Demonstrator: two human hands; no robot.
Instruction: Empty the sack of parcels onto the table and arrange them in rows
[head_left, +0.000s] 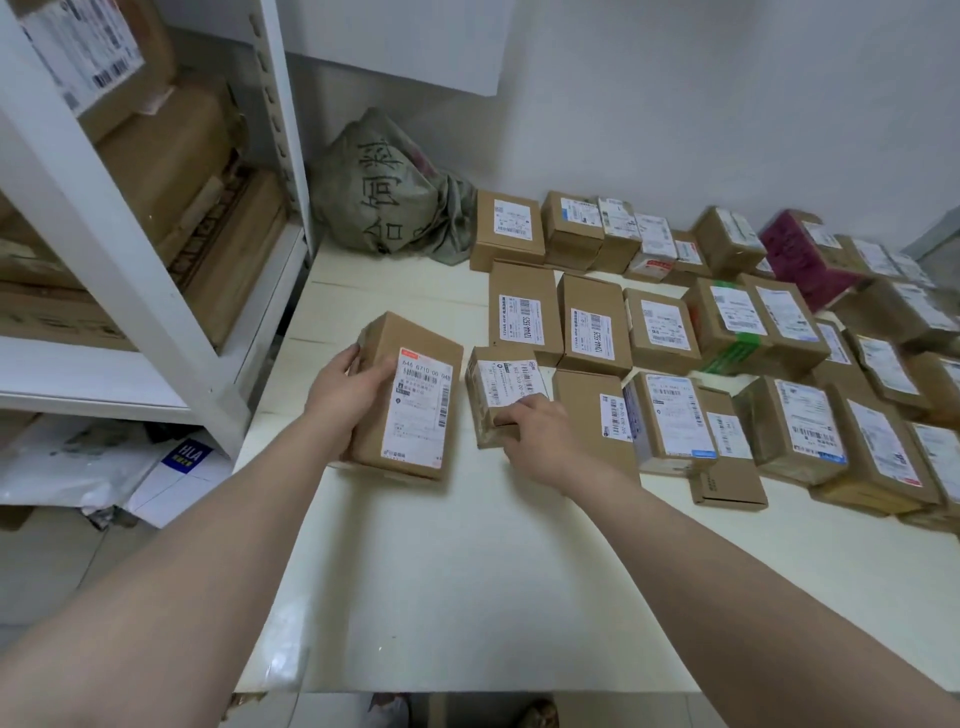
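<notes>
Nearest, the bare pale table (467, 582) stretches under both forearms. Ahead, the left grip (347, 396) is clamped on the left side of a tall brown parcel (415, 410), thumb across its top face and fingers curled round its far-left edge. The parcel is label up with its near end on the table. Just right of that grip, across a narrow gap between the two boxes, the right grip (540, 434) is closed on the near end of a small taped parcel (496, 392), fingertips on its label. On the side of that small parcel away from the left grip, the rows of parcels (727, 364) begin: three lines of labelled brown boxes running off to the right of the right grip, with a dark pink box (810, 260) in the farthest line. Beyond both grips, against the wall, the slumped grey-green sack (384, 197) sits at the table's back corner, just left of the farthest row. Left of the left grip stands a white shelf rack (130, 249) loaded with cartons.
</notes>
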